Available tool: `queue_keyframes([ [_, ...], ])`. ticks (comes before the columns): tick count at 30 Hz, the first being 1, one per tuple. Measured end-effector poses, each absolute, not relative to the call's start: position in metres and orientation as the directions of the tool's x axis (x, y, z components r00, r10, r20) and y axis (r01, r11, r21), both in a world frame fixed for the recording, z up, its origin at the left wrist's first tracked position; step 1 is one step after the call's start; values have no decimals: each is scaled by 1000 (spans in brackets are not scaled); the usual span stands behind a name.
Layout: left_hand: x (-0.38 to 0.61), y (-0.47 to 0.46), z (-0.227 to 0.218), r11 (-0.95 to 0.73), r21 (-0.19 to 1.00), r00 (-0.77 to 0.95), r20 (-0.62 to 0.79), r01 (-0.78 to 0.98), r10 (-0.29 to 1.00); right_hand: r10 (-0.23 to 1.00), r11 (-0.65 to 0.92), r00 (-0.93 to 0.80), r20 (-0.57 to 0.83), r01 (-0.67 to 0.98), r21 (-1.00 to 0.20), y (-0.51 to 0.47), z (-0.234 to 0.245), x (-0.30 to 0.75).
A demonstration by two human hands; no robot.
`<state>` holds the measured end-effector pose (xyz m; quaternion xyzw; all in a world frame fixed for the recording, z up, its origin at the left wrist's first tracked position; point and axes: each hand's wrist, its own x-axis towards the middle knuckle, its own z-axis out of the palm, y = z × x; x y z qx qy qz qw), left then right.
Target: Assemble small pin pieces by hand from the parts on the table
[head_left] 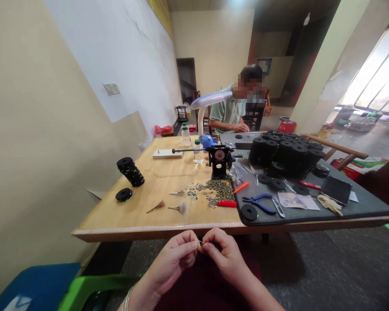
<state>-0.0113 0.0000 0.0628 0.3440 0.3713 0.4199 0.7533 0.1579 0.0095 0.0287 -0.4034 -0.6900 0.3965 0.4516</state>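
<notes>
My left hand (176,257) and my right hand (222,255) meet below the table's front edge, over my lap. Both pinch a tiny piece (201,243) between thumb and fingertips; it is too small to name. On the wooden table (149,216) just ahead lies a heap of small metal beads (215,192), with two small feathered pieces (178,208) beside it. A black hand-crank winder (219,160) with a long rod stands behind the heap.
Stacks of black spools (285,153) fill the dark mat (359,209) at right, with blue pliers (259,203), a red tool (227,204) and a phone (336,189). More spools (130,171) sit at left. Another person (238,110) works at the far end beside a lamp (210,100).
</notes>
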Motion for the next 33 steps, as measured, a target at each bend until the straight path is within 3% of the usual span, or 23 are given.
queue_keyframes([
  [11, -16, 1, 61, 393, 811, 361, -243, -433, 900, 934, 316, -245, 262, 219, -923, 7, 8, 163],
  [16, -14, 1, 63, 390, 841, 357, -258, -374, 898, 930, 303, -274, 243, 202, -931, 5, 13, 164],
  [21, -12, 0, 64, 387, 877, 345, -283, -284, 895, 901, 342, -325, 287, 128, -931, 6, 26, 164],
  [33, -10, -2, 61, 387, 886, 349, -289, -255, 892, 886, 427, -296, 356, 221, -877, 9, 29, 158],
])
